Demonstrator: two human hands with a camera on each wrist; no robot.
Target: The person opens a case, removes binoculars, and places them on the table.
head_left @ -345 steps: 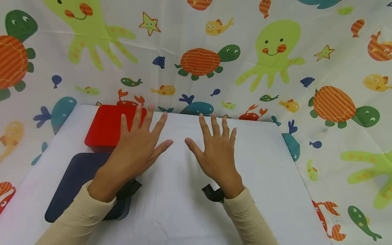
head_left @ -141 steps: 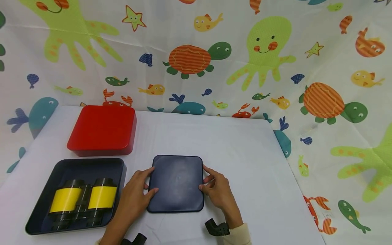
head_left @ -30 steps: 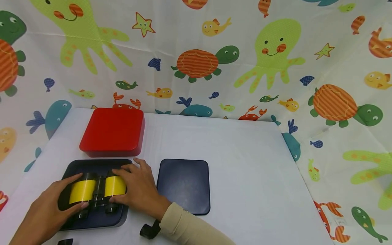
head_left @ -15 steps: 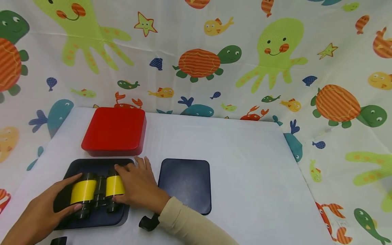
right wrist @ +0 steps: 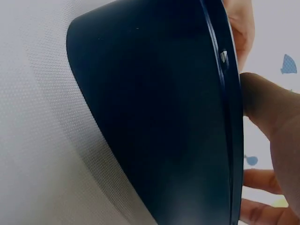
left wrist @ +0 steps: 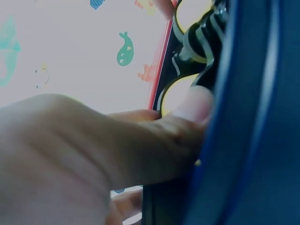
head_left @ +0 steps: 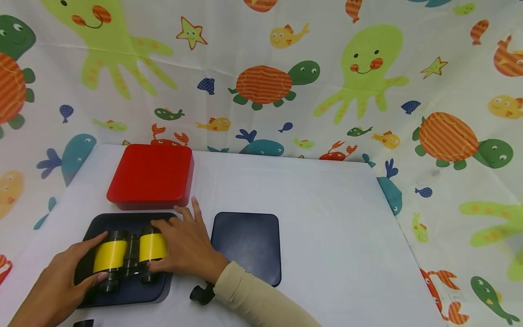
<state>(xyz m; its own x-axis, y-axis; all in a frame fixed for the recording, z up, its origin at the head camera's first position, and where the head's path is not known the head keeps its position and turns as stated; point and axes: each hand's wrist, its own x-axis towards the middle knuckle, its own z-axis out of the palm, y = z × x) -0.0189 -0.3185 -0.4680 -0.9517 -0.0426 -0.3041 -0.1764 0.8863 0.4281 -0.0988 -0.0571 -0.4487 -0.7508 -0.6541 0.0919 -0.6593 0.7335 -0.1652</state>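
A white printed cloth of sea animals (head_left: 245, 36) fills my head view from 9 through 12 to 3 o'clock, and the white desk (head_left: 335, 236) lies below it. At 8 o'clock on the desk I have the dark blue tray (head_left: 135, 294), with the red box (head_left: 151, 175) just beyond it, between 12 and 1 o'clock. The dark blue panel (head_left: 247, 247) lies at 3 o'clock from the tray, its near corner covered by the right arm in its beige sleeve (head_left: 261, 295).

Both hands reach into the tray, apart from each other. The right hand (head_left: 185, 252) comes from 4 o'clock and pinches the right barrel end to end between thumb and finger, two other fingers pointing toward 12. The left hand (head_left: 59, 279) comes from 8 o'clock, its thumb and finger gripping the left barrel; its lower fingers are out of my sight, and its arm is cut off by the frame.

The black binoculars with yellow bands (head_left: 131, 254) sit between the hands, inside the tray; I cannot tell whether they touch its floor.

My left wrist view, blurred, adds the thumb against a yellow band, close behind the tray wall. My right wrist view gives the tray's outer wall, which hides the binoculars there.
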